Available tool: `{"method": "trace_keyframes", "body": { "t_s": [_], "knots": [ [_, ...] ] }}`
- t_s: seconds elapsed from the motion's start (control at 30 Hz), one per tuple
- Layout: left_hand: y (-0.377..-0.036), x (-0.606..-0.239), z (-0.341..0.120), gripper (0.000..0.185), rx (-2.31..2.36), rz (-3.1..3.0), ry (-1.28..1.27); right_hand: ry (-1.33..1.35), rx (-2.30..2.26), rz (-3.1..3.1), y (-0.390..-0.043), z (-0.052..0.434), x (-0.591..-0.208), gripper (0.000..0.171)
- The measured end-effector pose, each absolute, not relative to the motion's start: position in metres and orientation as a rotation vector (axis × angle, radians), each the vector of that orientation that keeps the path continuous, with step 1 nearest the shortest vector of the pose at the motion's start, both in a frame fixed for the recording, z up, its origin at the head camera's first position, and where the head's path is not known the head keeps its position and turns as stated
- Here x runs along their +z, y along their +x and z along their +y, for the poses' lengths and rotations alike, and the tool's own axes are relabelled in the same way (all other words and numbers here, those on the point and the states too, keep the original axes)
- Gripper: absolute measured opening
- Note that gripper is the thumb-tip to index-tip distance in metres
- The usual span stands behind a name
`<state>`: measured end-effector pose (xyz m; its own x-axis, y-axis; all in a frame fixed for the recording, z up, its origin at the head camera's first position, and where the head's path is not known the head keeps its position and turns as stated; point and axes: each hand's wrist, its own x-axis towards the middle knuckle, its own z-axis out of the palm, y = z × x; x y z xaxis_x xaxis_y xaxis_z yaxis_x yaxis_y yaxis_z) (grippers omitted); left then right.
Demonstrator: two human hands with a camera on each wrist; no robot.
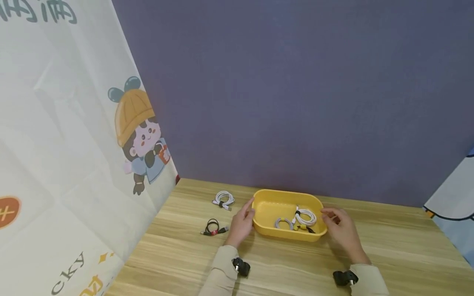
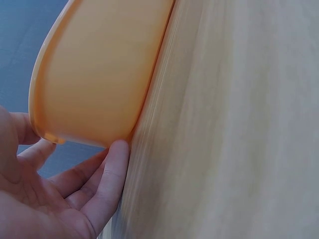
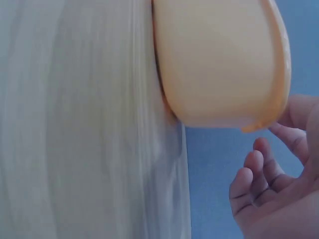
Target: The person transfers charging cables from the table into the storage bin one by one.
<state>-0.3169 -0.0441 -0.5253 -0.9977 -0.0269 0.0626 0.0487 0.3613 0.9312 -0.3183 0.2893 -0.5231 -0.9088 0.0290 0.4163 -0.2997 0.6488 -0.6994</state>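
Observation:
A yellow plastic basket (image 1: pixel 272 209) rests on the wooden table between the two hands. My left hand (image 1: pixel 241 224) holds its left end, with thumb and forefinger at the rim; the left wrist view shows a lower fingertip (image 2: pixel 117 149) against the outer wall near the base. At the opposite end, my right hand (image 1: pixel 342 230) grips the rim with thumb and forefinger, while its other fingers (image 3: pixel 242 186) curl loosely below, off the wall. Inside the basket's right half lie a coiled white cable (image 1: pixel 307 217), a coiled grey cable (image 1: pixel 283 223) and a black-and-yellow item (image 1: pixel 304 227), partly hidden.
Left of the basket, a coiled white USB cable (image 1: pixel 224 199) and a black USB cable with a red tie (image 1: pixel 213 228) lie on the table (image 1: pixel 289 263). A dark blue-grey panel (image 1: pixel 296 102) rises behind. A white printed sheet (image 1: pixel 81 135) borders the left side.

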Motion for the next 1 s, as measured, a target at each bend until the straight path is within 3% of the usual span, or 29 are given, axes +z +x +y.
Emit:
{"method": "trace_keyframes", "body": {
  "t_s": [0.5,1.0],
  "knots": [
    [-0.308,-0.522,-0.055,0.046,-1.782,-2.529,-0.061,0.207,1.377,-2.554,-0.304,0.295,-0.527,0.034],
    [-0.317,-0.521,-0.046,0.046,-1.775,-2.518,-0.035,0.317,1.740,-2.617,-0.319,0.312,-0.525,0.055]
  ]
}}
